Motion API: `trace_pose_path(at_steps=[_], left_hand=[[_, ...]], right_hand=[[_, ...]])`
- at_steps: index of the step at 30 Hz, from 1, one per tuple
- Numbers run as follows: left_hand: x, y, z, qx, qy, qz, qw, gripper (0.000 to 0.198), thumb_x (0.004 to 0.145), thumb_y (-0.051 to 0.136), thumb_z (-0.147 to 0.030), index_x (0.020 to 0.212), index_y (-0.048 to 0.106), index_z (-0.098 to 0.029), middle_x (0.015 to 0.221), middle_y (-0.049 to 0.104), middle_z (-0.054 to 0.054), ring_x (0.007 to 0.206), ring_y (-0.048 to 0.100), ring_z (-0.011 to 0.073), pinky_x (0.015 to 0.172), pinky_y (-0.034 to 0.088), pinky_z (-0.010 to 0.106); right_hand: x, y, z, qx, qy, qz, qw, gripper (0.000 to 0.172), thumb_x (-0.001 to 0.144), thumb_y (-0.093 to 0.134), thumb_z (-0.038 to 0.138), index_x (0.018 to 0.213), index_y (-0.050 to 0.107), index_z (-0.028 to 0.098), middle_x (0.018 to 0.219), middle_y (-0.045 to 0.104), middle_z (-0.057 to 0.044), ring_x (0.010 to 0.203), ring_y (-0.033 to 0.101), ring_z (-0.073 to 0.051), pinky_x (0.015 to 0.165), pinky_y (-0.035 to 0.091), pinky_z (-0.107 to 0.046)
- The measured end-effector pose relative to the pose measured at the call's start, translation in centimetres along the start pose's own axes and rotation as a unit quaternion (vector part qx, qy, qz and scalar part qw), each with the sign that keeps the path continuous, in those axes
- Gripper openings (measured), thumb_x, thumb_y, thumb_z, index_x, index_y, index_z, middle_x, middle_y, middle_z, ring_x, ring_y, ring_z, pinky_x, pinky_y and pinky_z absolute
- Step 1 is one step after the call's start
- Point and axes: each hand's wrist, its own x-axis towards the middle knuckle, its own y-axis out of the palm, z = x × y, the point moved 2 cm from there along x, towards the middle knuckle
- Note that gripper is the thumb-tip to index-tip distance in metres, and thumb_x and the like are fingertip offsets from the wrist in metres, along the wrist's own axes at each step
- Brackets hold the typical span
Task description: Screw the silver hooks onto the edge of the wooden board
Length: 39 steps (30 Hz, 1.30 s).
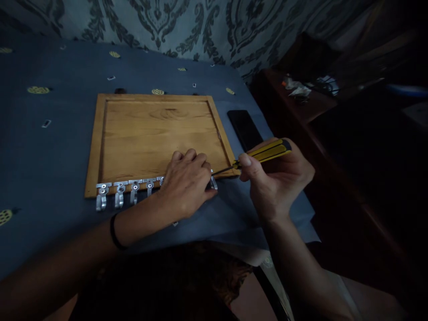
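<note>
A framed wooden board [150,133] lies flat on the blue cloth. Along its near edge runs a metal hook rail [134,186], its several hooks pointing toward me. My left hand [187,183] is closed over the right part of that rail, with bent fingers on the board side and the thumb by the near edge; it covers the hooks beneath. In my right hand [277,178] is a screwdriver [269,151] with a yellow and black handle, held between thumb and fingers. Its shaft slants down left to the rail's right end, beside my left fingers; the tip's exact contact is hidden.
A black phone [245,129] lies right of the board. Blue patterned cloth [60,147] covers the surface, which ends at the right. Beyond stands dark reddish wooden furniture [321,111] with a crumpled whitish item [299,89] on it. Patterned fabric [160,22] rises behind.
</note>
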Motion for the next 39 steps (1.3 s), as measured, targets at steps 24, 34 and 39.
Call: trace_pose_path(at_steps=[24,34,39], left_hand=[[0.0,-0.1,-0.1,0.008,-0.005,0.009,1.0,0.033,0.091,0.072,-0.045,0.101,0.073,-0.014,0.108,0.068,0.011,0.113,0.055,0.0315,0.093,0.04,0.044],[0.1,-0.1,-0.2,0.016,-0.013,0.024,1.0,0.037,0.091,0.071,-0.047,0.105,0.071,-0.013,0.108,0.067,0.011,0.113,0.054,0.0324,0.093,0.039,0.044],[0.1,-0.1,-0.2,0.02,-0.018,0.029,0.999,0.036,0.091,0.07,-0.047,0.104,0.071,-0.013,0.106,0.067,0.011,0.112,0.054,0.032,0.092,0.038,0.044]], right_hand=[[-0.2,0.4,-0.4,-0.019,-0.046,-0.018,0.999,0.023,0.087,0.076,0.04,0.074,0.063,0.025,0.057,0.057,0.006,0.046,0.052,-0.011,0.045,0.041,-0.028],[0.0,0.2,-0.1,-0.042,-0.027,0.009,0.999,0.029,0.08,0.082,0.038,0.069,0.059,0.025,0.062,0.057,0.005,0.05,0.053,-0.012,0.047,0.042,-0.028],[0.4,0.6,0.3,-0.042,-0.017,-0.017,0.999,0.045,0.071,0.088,0.049,0.062,0.05,0.025,0.052,0.05,0.007,0.044,0.045,-0.01,0.041,0.035,-0.027]])
